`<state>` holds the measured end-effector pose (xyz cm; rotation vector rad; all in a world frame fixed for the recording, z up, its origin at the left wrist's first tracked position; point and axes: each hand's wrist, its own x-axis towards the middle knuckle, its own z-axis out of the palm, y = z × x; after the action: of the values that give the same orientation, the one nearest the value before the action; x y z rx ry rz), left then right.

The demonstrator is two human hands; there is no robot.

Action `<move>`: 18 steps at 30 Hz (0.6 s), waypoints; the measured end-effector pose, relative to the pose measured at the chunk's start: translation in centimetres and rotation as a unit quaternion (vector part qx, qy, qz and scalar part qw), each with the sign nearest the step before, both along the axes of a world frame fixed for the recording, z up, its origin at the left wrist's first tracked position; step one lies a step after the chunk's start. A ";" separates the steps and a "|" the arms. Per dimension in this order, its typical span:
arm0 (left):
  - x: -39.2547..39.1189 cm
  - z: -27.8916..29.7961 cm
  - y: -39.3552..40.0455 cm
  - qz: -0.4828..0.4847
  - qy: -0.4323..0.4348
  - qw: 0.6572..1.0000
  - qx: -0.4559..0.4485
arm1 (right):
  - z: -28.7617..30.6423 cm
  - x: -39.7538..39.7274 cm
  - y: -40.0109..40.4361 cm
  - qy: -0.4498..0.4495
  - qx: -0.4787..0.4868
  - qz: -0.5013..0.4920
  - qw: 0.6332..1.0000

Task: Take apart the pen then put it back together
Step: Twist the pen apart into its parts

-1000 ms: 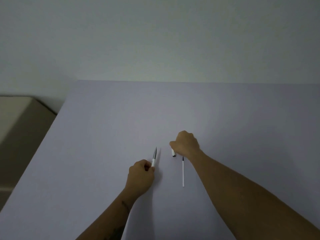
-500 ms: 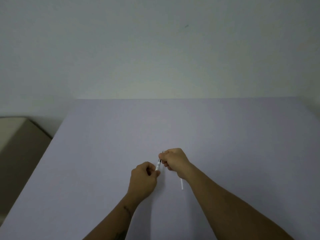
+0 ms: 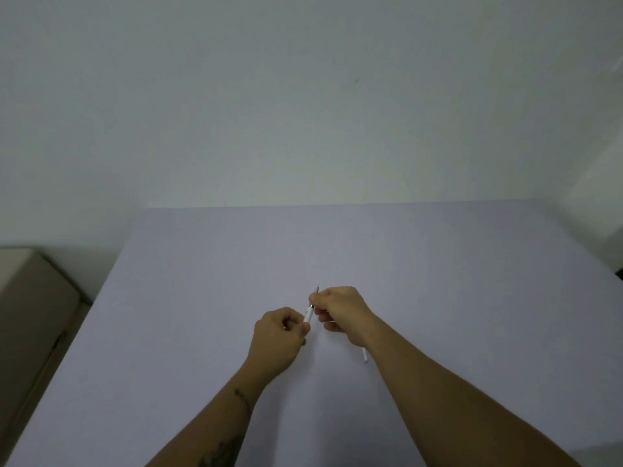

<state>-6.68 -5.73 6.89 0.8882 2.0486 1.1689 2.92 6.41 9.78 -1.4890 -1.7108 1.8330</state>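
At the far left a beige cabinet point(image 3: 30, 318) stands beside the pale lilac table point(image 3: 438, 271), with a plain white wall point(image 3: 303, 96) behind both. Over the middle of the table the left hand point(image 3: 278, 342) is curled closed, its fingertips pinching the lower white end of the pen body point(image 3: 308, 314). The pen body slants up and to the right, lifted off the table, and its thin dark metal tip pokes out above the right hand point(image 3: 342, 313). That hand is also closed, thumb and fingers pinched around the pen's upper part, so the two hands nearly touch along the pen. Further right, the white ink refill point(image 3: 365, 354) lies on the table, mostly hidden under the right wrist, only its near end showing.
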 end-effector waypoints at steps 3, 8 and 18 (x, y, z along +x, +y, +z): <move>-0.4 0.3 0.1 -0.005 -0.015 1.000 0.007 | 0.5 -0.5 -0.1 0.001 0.028 -0.003 1.000; -1.0 0.5 0.3 -0.010 -0.016 1.000 0.012 | 1.3 -0.4 0.2 0.010 -0.033 0.023 0.999; 0.0 -0.8 0.8 -0.013 -0.031 0.999 0.004 | 0.5 0.8 0.5 0.024 -0.059 0.015 0.998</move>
<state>-6.71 -4.92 6.09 0.8695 1.9775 1.1765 3.70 6.92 10.28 -1.4576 -1.6389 2.0001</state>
